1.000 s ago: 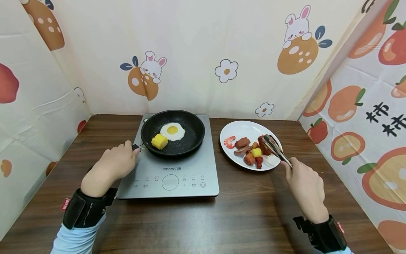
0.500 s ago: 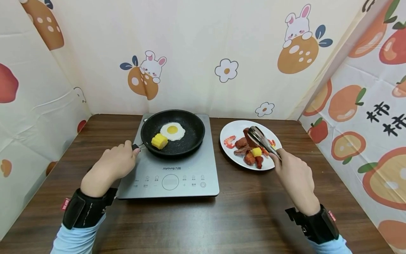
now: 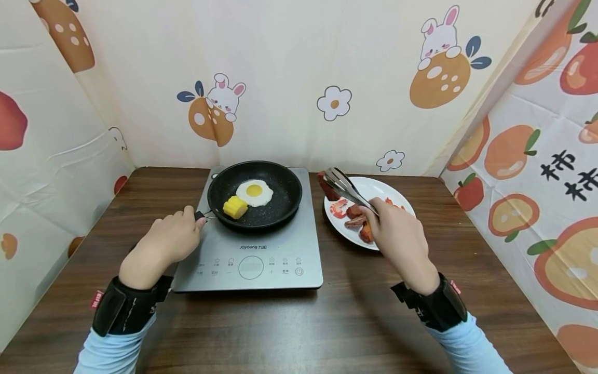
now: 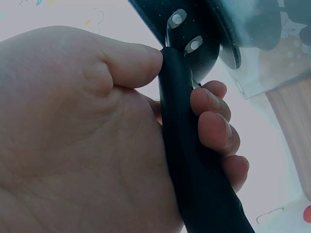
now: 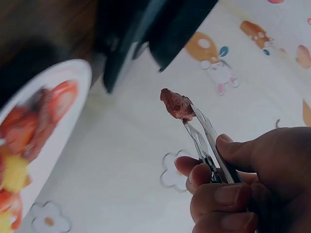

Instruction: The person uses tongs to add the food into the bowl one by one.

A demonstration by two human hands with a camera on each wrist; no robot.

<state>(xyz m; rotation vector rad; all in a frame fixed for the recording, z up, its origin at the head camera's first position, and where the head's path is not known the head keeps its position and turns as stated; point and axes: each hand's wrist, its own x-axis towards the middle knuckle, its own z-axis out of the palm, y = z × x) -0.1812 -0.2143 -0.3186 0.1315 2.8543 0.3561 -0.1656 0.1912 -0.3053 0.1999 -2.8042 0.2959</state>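
Meat (image 3: 328,186), one piece, hangs in one pair of tongs (image 3: 344,186) gripped by the right hand (image 3: 403,241) near one plate (image 3: 374,188); the left hand (image 3: 164,241) clasps the handle (image 4: 182,126) of one pan (image 3: 280,208) holding one egg (image 3: 254,194), one corn chunk (image 3: 235,207).

Left hand (image 3: 164,240) grips pan handle (image 3: 200,215); right hand (image 3: 401,236) holds tongs (image 3: 348,188), meat (image 3: 327,188) at tips, near plate (image 3: 380,188).

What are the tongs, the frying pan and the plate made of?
Tongs: most likely polished metal, because they look silvery and gleam.
Frying pan: probably metal with a dark, low-shine nonstick-style coating; its black, speckled inside hides whatever lies underneath.
Plate: perhaps glazed ceramic, going by its smooth white surface, though plastic could look alike.
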